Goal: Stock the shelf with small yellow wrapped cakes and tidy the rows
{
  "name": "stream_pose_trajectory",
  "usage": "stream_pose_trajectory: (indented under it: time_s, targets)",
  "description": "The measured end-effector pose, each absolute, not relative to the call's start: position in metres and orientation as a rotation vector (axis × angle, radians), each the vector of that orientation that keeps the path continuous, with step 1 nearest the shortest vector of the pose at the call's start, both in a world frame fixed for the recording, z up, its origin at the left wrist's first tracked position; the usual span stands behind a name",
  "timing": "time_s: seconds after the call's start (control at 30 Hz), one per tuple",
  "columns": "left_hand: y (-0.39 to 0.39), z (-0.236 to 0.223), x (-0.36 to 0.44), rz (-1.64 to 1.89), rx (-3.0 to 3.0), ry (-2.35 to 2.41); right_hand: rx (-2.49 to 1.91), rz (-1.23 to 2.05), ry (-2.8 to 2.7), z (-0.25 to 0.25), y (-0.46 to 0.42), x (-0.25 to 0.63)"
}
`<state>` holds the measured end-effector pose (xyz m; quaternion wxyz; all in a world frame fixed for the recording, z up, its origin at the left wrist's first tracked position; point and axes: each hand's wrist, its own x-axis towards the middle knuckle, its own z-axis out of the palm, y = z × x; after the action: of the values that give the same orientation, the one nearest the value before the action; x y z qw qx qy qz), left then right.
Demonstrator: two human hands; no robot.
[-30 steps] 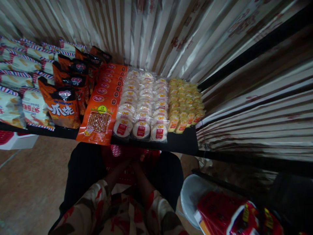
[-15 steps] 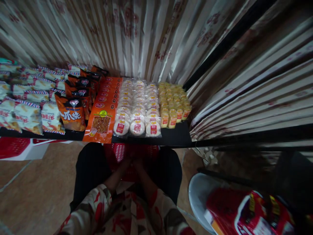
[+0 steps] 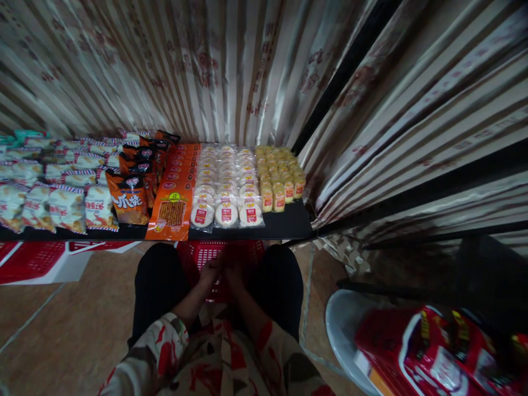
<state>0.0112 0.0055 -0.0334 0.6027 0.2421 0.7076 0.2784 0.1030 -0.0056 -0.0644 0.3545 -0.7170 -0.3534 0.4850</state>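
Below the shelf edge, my left hand (image 3: 210, 270) and my right hand (image 3: 233, 275) are close together, over a red plastic basket (image 3: 208, 252) between my knees. Deep shadow hides the fingers of both hands, and I cannot make out whether they hold anything. Above them on the black shelf (image 3: 284, 223) stand rows of round white rice crackers (image 3: 226, 213) in clear wrappers. To their right are small yellow packaged snacks (image 3: 279, 199). Flat orange snack packets (image 3: 171, 212) overlap in a row on the left.
Orange-and-black bags (image 3: 127, 203) and white snack bags (image 3: 68, 209) fill the shelf's left part. Behind hangs a pleated curtain (image 3: 231, 71) with a dark slanting pole (image 3: 330, 93). A pale basin-like seat (image 3: 344, 324) bears red packages (image 3: 388, 335). Red-and-white boxes (image 3: 41, 261) lie at lower left.
The view has shifted a little, so the shelf goods appear slightly to one side. My left hand shows somewhat more clearly over the basket; both hands stay close together.
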Motion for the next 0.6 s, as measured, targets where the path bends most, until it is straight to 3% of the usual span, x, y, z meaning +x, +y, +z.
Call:
stream_pose_trajectory:
  time_s: [0.6]
  targets:
    - [-0.005, -0.004, 0.000, 0.796, 0.328, 1.614, -1.700, 1.214, -0.934, -0.018, -0.015, 0.101]
